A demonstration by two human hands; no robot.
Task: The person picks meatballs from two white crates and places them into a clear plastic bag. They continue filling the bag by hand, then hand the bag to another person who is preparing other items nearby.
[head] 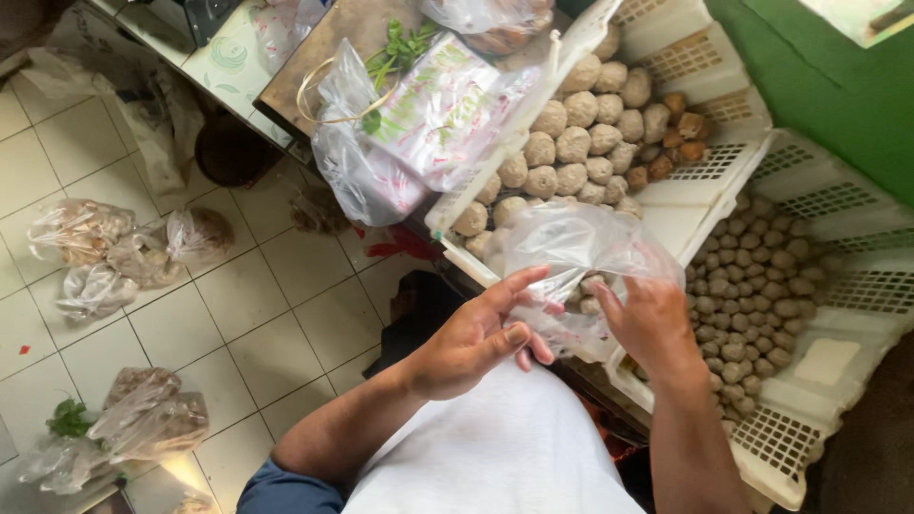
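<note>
A clear plastic bag [571, 252] with a few meatballs inside sits between the two hands. Above it, a stack of flat clear bags with red print [443, 109] leans on the white crate. Knotted clear bags of food [105, 247] and more filled bags [143, 419] lie on the tiled floor.

Clear plastic bag [571, 252], centre of frame: transparent with a whitish sheen. Large meatballs [581, 143], upper centre: grey-beige; small meatballs [752, 286], right: grey-brown. Fried pieces [681, 128], upper right: orange-brown. Crates [819, 362]: white, perforated grid pattern. Wall [819, 86], upper right: green. Floor [248, 295], left: off-white square tiles with darker grout. Herb sprigs [400, 43], top centre: green. Sleeve [286, 490], bottom: blue.
</note>
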